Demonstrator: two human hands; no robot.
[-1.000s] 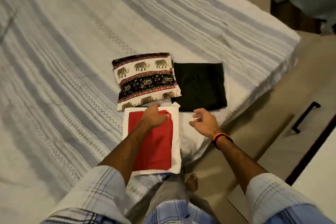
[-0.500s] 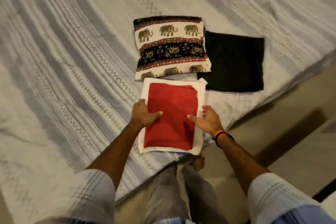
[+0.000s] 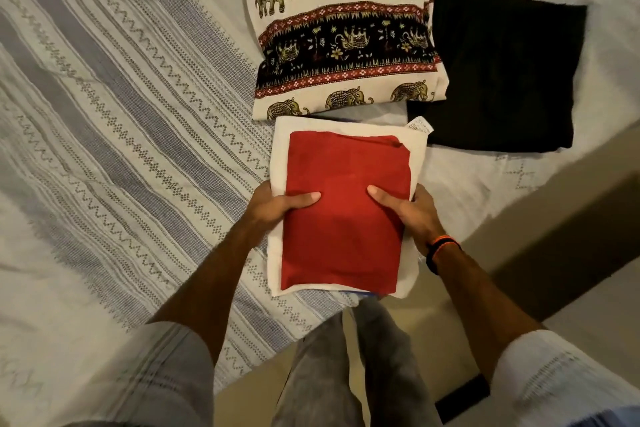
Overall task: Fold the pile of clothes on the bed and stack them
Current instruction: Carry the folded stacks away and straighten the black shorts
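the fingers of both hands are hidden under the folded stack, only the thumbs show on top. the left hand (image 3: pixel 273 208) and right hand (image 3: pixel 412 211) grip the red cloth (image 3: pixel 343 215) and white cloth (image 3: pixel 278 163) at the bed (image 3: pixel 121 114) edge, just beside the elephant-print cloth (image 3: pixel 343 31) and black cloth (image 3: pixel 502 80).

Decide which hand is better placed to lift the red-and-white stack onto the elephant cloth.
Neither alone: left hand and right hand grip opposite sides of the stack alike. The elephant cloth lies straight ahead.
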